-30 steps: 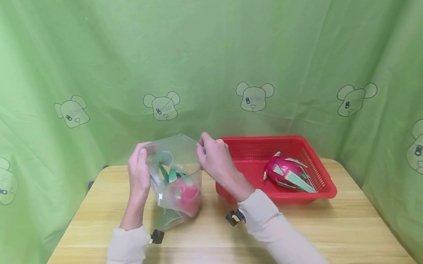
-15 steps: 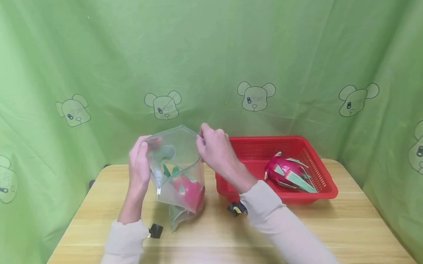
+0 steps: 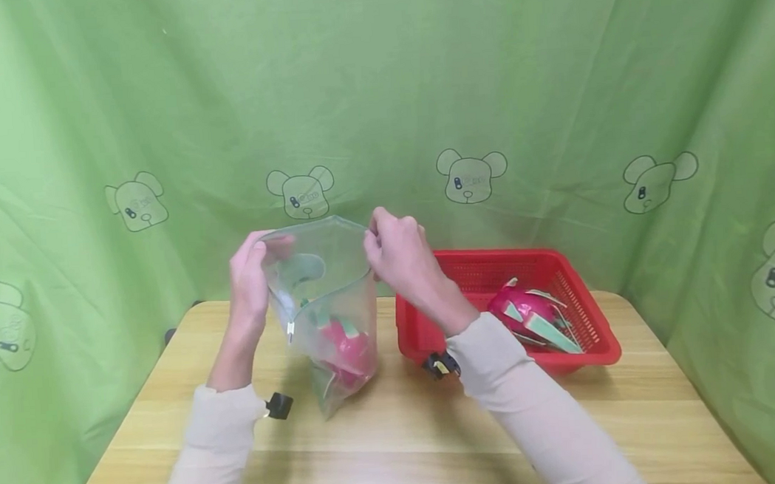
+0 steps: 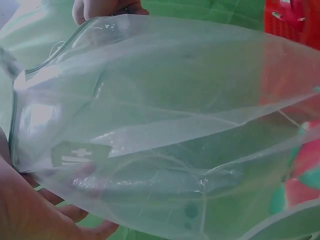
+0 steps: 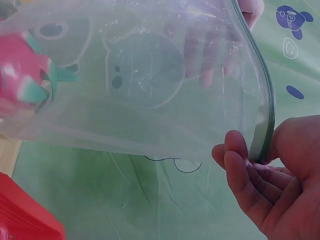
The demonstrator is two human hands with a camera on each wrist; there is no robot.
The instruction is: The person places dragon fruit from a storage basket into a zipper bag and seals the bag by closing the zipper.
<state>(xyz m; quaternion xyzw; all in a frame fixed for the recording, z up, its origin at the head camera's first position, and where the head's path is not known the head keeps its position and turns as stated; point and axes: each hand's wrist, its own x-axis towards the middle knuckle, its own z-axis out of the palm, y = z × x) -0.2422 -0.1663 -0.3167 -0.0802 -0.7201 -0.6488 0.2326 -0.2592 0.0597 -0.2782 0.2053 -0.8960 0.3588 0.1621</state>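
**One fruit bagged, bag mouth open, a second fruit in the basket**

A clear zip bag [image 3: 328, 305] hangs between the two hands above the wooden table [image 3: 399, 434], its lower tip close to or just touching the tabletop. The left hand [image 3: 248, 280] grips the left end of the bag's mouth, fingers curled over the rim; the right hand [image 3: 398, 252] pinches the right end of the zip strip between thumb and curled fingers, as the right wrist view shows plainly [image 5: 260, 165]. The mouth stands spread wide and unsealed.

Inside the bag, low down, sits a pink dragon fruit [image 3: 347, 352] with green scales, so the loading of that one looks done. The sealing does not: the zip edges are apart along the whole rim, and a small pale slider tab [image 3: 290, 329] sits on the near edge towards the left. A second dragon fruit [image 3: 532, 318] lies in the red basket [image 3: 470, 278] to the right, well apart from the bag.

Hard to make out: the bag's film is cloudy and creased, so the fruit's outline is blurred, and a printed green mark [image 4: 77, 152] on the bag cannot be read. The left wrist view is almost filled by plastic, and only the edge of the left hand shows there. The right forearm covers the near left corner of the basket.
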